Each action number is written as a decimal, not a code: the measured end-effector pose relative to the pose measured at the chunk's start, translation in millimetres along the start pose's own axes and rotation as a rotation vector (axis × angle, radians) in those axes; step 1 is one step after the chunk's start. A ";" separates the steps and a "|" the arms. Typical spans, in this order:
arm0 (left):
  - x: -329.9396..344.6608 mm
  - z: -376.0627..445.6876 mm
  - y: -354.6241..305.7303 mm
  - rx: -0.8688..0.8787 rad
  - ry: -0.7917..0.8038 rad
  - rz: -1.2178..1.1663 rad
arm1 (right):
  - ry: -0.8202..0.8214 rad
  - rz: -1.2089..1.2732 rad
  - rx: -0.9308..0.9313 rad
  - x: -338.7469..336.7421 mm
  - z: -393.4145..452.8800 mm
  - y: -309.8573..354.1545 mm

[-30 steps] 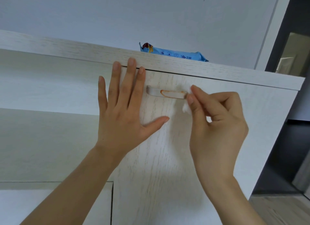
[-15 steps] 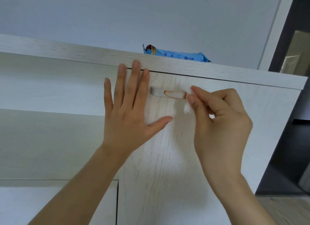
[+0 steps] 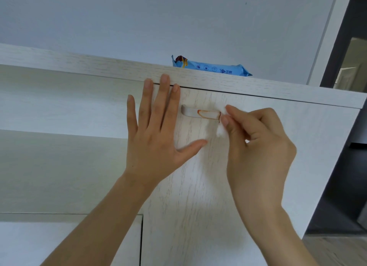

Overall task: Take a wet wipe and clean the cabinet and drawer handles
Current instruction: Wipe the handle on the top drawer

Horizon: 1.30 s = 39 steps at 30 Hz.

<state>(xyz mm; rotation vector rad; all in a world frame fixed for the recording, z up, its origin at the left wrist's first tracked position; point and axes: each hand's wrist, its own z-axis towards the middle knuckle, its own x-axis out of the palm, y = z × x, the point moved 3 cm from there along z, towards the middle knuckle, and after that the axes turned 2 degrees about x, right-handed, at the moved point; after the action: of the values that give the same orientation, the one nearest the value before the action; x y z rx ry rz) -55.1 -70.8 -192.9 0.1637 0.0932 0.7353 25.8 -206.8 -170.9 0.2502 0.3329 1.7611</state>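
The left hand (image 3: 156,130) lay spread flat on the cabinet door (image 3: 198,186). The right hand (image 3: 256,144) pinched the wet wipe (image 3: 220,131) at the stained handle (image 3: 200,113). Light pressure risked smearing the orange residue.

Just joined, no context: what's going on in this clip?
A person is cleaning a cabinet door's handle with a wet wipe. The right hand pinches the small white wipe at the handle's right end, where an orange-red stain shows. The left hand lies flat on the cabinet door, fingers spread, just left of the handle. A blue wipes pack lies on top of the cabinet. The stain is not yet wiped off.
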 end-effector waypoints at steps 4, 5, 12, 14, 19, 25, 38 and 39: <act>-0.4 -0.1 -0.9 -0.002 0.011 -0.011 | -0.022 -0.053 0.001 -7.6 3.7 -2.6; -0.2 -0.2 -0.7 -0.004 0.013 -0.011 | -0.049 -0.060 0.021 -10.2 4.5 -4.0; 0.0 -0.5 -0.5 -0.012 -0.012 -0.014 | 0.007 -0.043 -0.005 4.4 -0.2 6.2; 0.7 -0.7 -0.2 -0.007 -0.012 -0.015 | -0.021 -0.050 -0.009 5.7 -0.1 7.0; 1.0 -0.6 -0.3 -0.012 -0.020 -0.026 | -0.016 -0.040 -0.021 8.3 -1.5 9.3; 0.8 -1.1 0.9 -0.014 -0.002 -0.024 | -0.041 -0.029 0.034 2.6 0.5 5.9; 3.2 -1.8 1.5 -0.015 -0.015 -0.047 | 0.027 -0.033 0.027 7.5 -0.3 10.9; 3.1 -1.5 1.5 -0.015 -0.015 -0.047 | 0.036 -0.021 0.041 7.7 -0.3 11.0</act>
<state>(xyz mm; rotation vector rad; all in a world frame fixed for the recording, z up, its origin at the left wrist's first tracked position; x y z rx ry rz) -54.0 -67.4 -194.2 0.1519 0.0766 0.6876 14.0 -201.4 -167.3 0.2438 0.3969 1.7406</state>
